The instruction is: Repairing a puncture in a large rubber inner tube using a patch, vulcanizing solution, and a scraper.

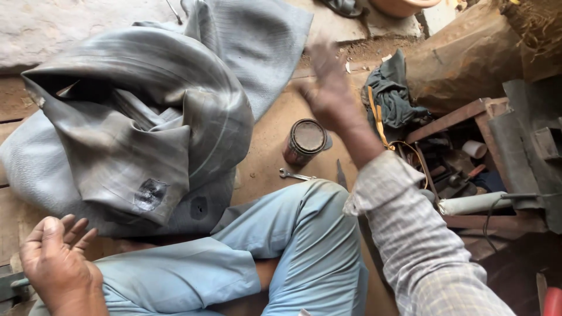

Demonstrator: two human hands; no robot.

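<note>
The left hand is low at about 8 o'clock, palm up, fingers loosely spread, and it holds nothing. Just above it lies the big grey rubber tube, flat and folded in a heap on the wooden floor, filling the side from 9 to 12 o'clock. On the fold near the hand there is a dark rough patch, and a second dark spot sits just beside it, at about 7 o'clock from the middle. I think these two spots are already rubbed or marked, but nothing is stuck over them yet, so the mending looks only partly done. The person's knees in pale blue trousers are at 6 o'clock. A rusty round tin stands closed in the middle, with a small spanner just below it. The right hand is up at about 1 o'clock, blurred, fingers spread open and empty. A green cloth lies at 2 o'clock, and a wooden box of tools at 3 o'clock.
</note>
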